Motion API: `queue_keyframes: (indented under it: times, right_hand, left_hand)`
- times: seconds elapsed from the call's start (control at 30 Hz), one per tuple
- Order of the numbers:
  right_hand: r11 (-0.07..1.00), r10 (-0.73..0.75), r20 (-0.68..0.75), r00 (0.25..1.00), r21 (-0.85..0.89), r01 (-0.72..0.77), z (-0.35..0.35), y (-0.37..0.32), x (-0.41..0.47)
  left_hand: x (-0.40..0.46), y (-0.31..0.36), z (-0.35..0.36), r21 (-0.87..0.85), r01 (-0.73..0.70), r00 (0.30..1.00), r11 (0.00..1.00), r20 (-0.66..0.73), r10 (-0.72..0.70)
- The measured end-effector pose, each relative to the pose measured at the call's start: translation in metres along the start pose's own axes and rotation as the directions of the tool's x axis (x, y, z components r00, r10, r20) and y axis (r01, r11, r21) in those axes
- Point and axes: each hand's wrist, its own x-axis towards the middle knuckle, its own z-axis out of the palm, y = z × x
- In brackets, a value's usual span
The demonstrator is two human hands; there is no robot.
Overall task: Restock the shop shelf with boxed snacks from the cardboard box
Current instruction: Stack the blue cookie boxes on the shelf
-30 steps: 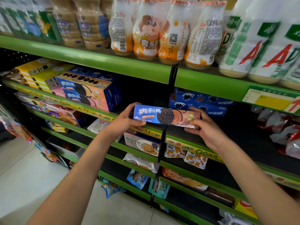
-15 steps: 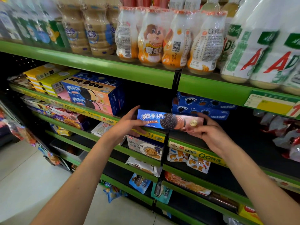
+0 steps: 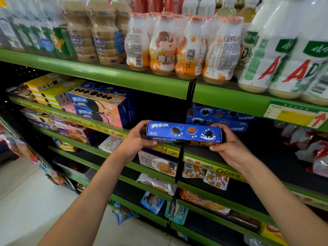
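Bottled drinks above; floor below

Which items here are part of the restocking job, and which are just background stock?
Job: blue cookie box, held by left hand and right hand; matching blue boxes on the shelf behind.
Background: drink bottles, yellow boxes, snack bags below.

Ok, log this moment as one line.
phase: shelving | hands: left and right grip blue cookie box ends | box: level, front of shelf gap | stack: behind
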Motion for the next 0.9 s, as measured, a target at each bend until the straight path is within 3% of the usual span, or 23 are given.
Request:
queue_keyframes:
  times: [0.6,0.7,0.9]
  right_hand:
    - [0.999,0.029,-0.006,1.000,-0.029,-0.029,-0.002,0.000,-0.001]
    - [0.984,0.021,-0.019,1.000,-0.174,-0.024,0.004,-0.001,-0.004]
    - [0.856,-0.058,-0.069,0.996,-0.516,0.014,0.020,-0.006,-0.002]
  left_hand:
    - [-0.002,0.001,0.001,0.016,0.030,0.999,0.999,-0.031,-0.030]
    - [-0.006,0.004,0.002,0.020,0.026,0.995,0.999,-0.100,-0.024]
    - [-0.014,0.005,-0.006,0.158,0.010,0.958,0.987,-0.283,0.035]
